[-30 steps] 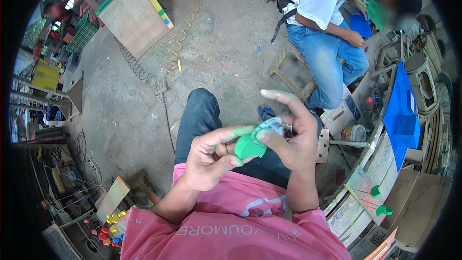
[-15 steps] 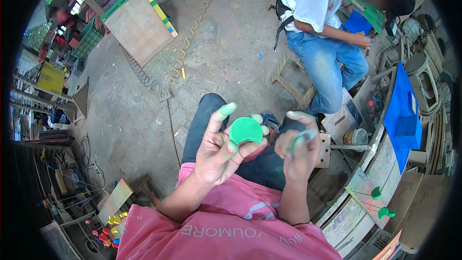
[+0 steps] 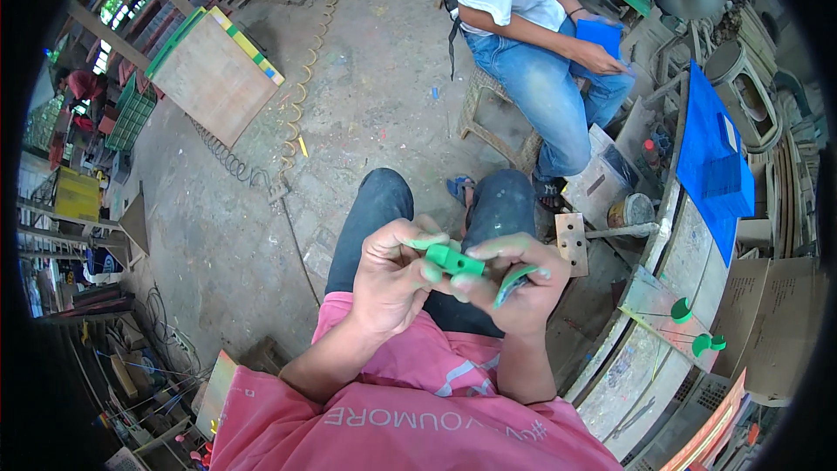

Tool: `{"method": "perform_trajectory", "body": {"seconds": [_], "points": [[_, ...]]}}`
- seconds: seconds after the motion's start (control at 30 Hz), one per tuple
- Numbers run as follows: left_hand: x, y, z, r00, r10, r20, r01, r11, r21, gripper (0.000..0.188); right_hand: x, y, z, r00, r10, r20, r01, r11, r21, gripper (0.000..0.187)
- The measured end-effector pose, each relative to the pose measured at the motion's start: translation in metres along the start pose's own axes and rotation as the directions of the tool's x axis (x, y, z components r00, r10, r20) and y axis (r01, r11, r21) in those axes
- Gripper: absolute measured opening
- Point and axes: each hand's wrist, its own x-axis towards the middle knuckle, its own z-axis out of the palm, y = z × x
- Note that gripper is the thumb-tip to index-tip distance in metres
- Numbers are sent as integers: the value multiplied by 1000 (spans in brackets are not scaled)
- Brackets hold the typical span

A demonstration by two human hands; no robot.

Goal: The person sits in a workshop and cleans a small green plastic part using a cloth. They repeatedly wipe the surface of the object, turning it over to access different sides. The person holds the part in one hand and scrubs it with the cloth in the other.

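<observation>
Over my lap, the fingers of my left hand [image 3: 392, 277] pinch a small green block [image 3: 455, 261], a thick disc with a scooped-out side. Its edge faces up, and a dark round hole shows in it. My right hand [image 3: 527, 301] is closed on a thin, curled sheet [image 3: 514, 283] smeared with green; its exact kind I cannot make out. Thumb and forefinger of that hand also touch the right end of the block. Green dust coats the fingertips of both hands.
Several green pieces [image 3: 681, 310] on thin rods stand at a board on the curved bench [image 3: 649, 349] to my right. Blue sheeting [image 3: 715, 170] lies beyond. A co-worker [image 3: 532, 61] sits ahead on a stool, holding a blue piece. A coiled hose [image 3: 305, 78] crosses the floor.
The green block has turned from its flat face to its holed edge. My right hand has come left and now touches it. The view has shifted, and the co-worker's hands have moved.
</observation>
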Motion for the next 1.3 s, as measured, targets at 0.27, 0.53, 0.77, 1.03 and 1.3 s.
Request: {"method": "perform_trajectory", "body": {"seconds": [0.27, 0.53, 0.77, 1.03, 1.3], "points": [[-7, 15, 8, 998, -59, 18, 49, 938, 343, 37, -10, 4, 7, 963, 250, -97, -207, 922, 328, 11], [-14, 16, 15, 992, 86, 90, -122, 827, 550, 57, -19, -11, 15, 828, 544, 132, -445, 496, 746, 15], [-24, 28, 10, 996, 41, 77, -72, 885, 460, 52, -21, -9, 25, 945, 316, -85, -231, 829, 509, 48], [-30, 42, 11, 995, -40, 87, 0, 912, 410, 48, 0, -27, 15, 981, -55, 189, 83, 986, -145, 70], [-27, 49, 10, 970, -79, 230, -34, 893, 449, 48, 13, -29, 10, 980, 163, 117, -154, 985, -82, 56]]}}
